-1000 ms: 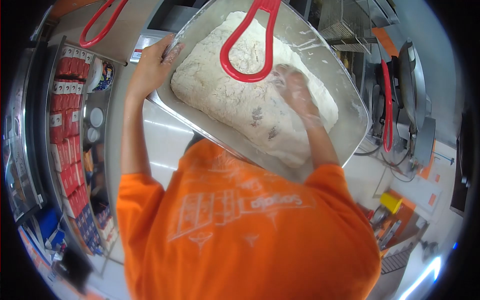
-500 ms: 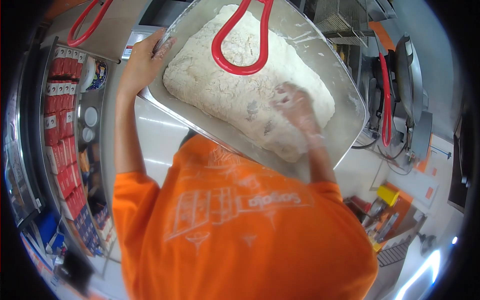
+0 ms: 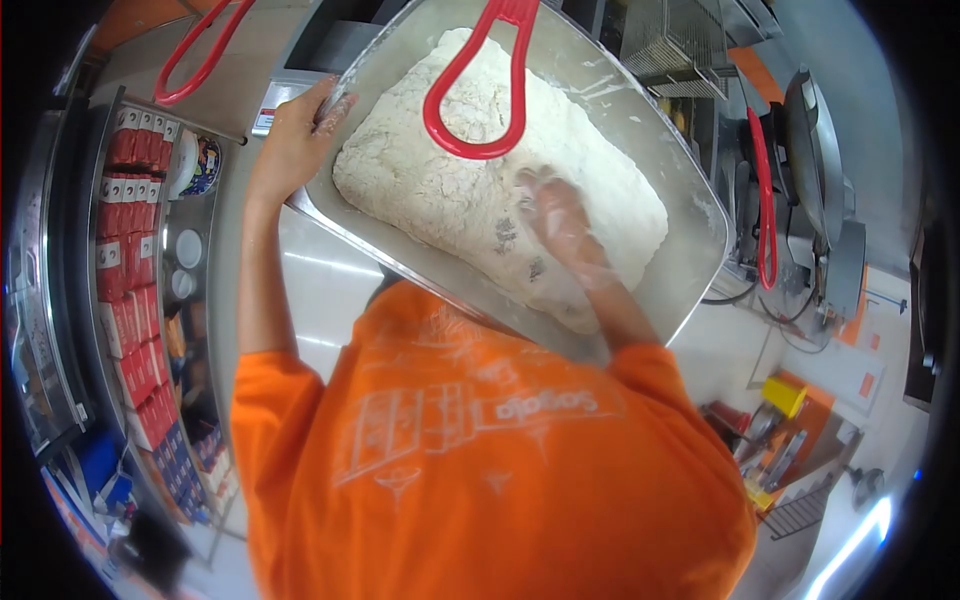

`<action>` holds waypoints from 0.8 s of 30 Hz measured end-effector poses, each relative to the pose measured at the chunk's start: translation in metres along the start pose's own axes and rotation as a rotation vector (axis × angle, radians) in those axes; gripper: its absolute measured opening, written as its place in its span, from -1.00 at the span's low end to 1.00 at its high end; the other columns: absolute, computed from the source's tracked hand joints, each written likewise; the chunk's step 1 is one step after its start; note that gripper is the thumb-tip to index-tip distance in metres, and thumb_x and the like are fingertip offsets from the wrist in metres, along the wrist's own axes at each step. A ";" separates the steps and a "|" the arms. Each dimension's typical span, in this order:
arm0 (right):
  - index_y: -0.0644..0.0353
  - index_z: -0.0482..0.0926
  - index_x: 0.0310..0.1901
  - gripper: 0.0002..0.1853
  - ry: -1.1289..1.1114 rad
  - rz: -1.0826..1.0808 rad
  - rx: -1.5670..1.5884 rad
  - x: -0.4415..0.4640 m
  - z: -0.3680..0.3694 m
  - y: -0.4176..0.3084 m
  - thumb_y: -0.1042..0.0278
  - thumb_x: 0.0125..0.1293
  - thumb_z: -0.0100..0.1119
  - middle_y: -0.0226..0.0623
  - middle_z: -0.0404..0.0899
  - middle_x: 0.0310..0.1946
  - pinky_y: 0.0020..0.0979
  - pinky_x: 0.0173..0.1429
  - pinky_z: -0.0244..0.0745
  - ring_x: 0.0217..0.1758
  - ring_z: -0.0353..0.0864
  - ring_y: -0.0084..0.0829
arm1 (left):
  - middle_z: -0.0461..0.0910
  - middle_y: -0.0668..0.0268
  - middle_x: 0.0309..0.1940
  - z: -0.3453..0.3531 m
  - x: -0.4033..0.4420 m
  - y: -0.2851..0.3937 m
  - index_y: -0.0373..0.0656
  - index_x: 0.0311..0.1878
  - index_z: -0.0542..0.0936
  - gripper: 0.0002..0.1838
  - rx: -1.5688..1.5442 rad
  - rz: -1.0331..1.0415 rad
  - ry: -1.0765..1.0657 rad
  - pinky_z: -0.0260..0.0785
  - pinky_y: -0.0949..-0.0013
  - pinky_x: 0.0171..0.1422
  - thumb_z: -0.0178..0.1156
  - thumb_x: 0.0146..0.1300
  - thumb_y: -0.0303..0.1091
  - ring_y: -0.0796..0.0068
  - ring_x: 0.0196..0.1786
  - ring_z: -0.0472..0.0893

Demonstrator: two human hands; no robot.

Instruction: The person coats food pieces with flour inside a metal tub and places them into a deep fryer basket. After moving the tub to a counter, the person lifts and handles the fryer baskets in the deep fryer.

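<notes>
A large metal tub [image 3: 660,115] stands tilted across the view, holding a broad mound of white floury material [image 3: 430,190] with a few dark marks on it. My left hand [image 3: 305,135] is wrapped round the tub's left rim, floury at the fingertips. Inside the tub, my right hand [image 3: 560,220] rests on or just over the right part of the mound; it is coated with flour and blurred, and whether its fingers hold any of the material cannot be made out. A red loop handle [image 3: 477,150] hangs over the mound.
Wire fry baskets [image 3: 675,50] are beyond the tub's right corner. Another red handle [image 3: 762,200] and dark pans [image 3: 815,160] are at the right. Shelves of red packets [image 3: 130,260] stand at the left, with a second red loop [image 3: 190,75] above them.
My right hand has moved left and a little up across the mound, after dipping lower half a second ago. My left hand keeps its grip on the rim. The view has shifted slightly.
</notes>
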State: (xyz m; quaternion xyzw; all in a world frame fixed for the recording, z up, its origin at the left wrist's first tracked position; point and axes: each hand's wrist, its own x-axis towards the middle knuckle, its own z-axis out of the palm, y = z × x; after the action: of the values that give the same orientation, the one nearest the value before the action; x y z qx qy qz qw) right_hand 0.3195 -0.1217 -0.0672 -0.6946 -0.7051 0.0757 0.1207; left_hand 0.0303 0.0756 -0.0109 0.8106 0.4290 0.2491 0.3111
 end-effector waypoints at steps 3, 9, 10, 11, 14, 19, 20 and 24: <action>0.23 0.54 -0.11 -0.72 0.020 0.100 0.141 -0.001 -0.069 -0.009 0.44 0.10 0.18 -0.05 0.55 -0.28 -0.26 -0.15 0.48 -0.30 0.55 -0.16 | 0.60 -0.12 -0.26 -0.004 0.001 0.009 -0.39 0.03 0.50 -0.61 -0.012 -0.023 -0.013 0.39 0.28 -0.09 0.17 0.29 -0.25 0.14 -0.25 0.63; 0.24 0.59 -0.18 -0.71 0.136 0.414 1.032 -0.005 -0.112 -0.023 0.48 -0.03 0.27 -0.27 0.55 -0.33 -0.46 -0.26 0.42 -0.38 0.49 -0.54 | 0.56 -0.10 -0.30 -0.007 0.002 0.013 -0.35 0.04 0.49 -0.65 -0.004 -0.037 -0.076 0.35 0.33 -0.07 0.12 0.33 -0.26 0.28 -0.31 0.50; 0.24 0.60 -0.20 -0.72 0.071 0.398 0.776 -0.002 -0.095 -0.012 0.48 -0.04 0.26 -0.30 0.55 -0.38 -0.47 -0.28 0.40 -0.41 0.46 -0.56 | 0.56 -0.10 -0.30 -0.005 0.002 0.011 -0.35 0.04 0.49 -0.65 -0.007 -0.029 -0.080 0.35 0.33 -0.07 0.12 0.33 -0.26 0.28 -0.31 0.50; 0.24 0.60 -0.22 -0.73 0.007 0.380 0.521 -0.004 -0.081 -0.003 0.49 -0.05 0.24 -0.33 0.54 -0.43 -0.47 -0.30 0.39 -0.43 0.44 -0.58 | 0.55 -0.10 -0.31 -0.002 0.001 0.007 -0.36 0.04 0.48 -0.64 -0.022 0.010 -0.031 0.36 0.33 -0.07 0.12 0.32 -0.26 0.28 -0.32 0.50; 0.26 0.61 -0.29 -0.78 0.004 0.444 0.655 -0.006 -0.071 -0.001 0.49 -0.06 0.18 -0.36 0.51 -0.54 -0.47 -0.33 0.34 -0.46 0.39 -0.57 | 0.55 -0.10 -0.31 -0.010 0.003 0.020 -0.39 0.05 0.48 -0.61 -0.010 -0.030 -0.043 0.36 0.33 -0.07 0.12 0.32 -0.26 0.28 -0.32 0.50; 0.27 0.62 -0.31 -0.79 0.046 0.492 0.770 -0.006 -0.119 -0.016 0.50 -0.07 0.17 -0.39 0.52 -0.52 -0.52 -0.33 0.32 -0.45 0.39 -0.58 | 0.50 -0.13 -0.42 0.001 -0.003 0.000 -0.42 -0.02 0.49 -0.61 -0.008 0.085 0.060 0.34 0.27 -0.24 0.16 0.30 -0.23 0.18 -0.42 0.48; 0.26 0.62 -0.31 -0.80 0.076 0.493 0.800 -0.004 -0.143 -0.026 0.51 -0.06 0.18 -0.40 0.54 -0.48 -0.54 -0.31 0.34 -0.43 0.41 -0.58 | 0.48 -0.11 -0.46 0.004 -0.002 -0.005 -0.42 -0.03 0.49 -0.62 -0.010 0.172 0.126 0.32 0.27 -0.27 0.15 0.30 -0.24 0.24 -0.46 0.45; 0.19 0.63 -0.27 -0.79 0.307 0.361 0.647 0.004 -0.254 -0.059 0.54 -0.03 0.23 -0.41 0.60 -0.33 -0.55 -0.14 0.43 -0.27 0.53 -0.59 | 0.34 0.03 -0.65 -0.001 0.000 0.004 -0.44 -0.01 0.50 -0.62 0.042 0.124 0.072 0.14 0.26 -0.46 0.12 0.30 -0.27 0.36 -0.60 0.28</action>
State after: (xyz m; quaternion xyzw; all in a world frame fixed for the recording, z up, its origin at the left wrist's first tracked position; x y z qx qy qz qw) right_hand 0.3329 -0.1341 0.1924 -0.7366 -0.4854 0.2092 0.4220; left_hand 0.0314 0.0746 -0.0074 0.8326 0.3939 0.2877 0.2625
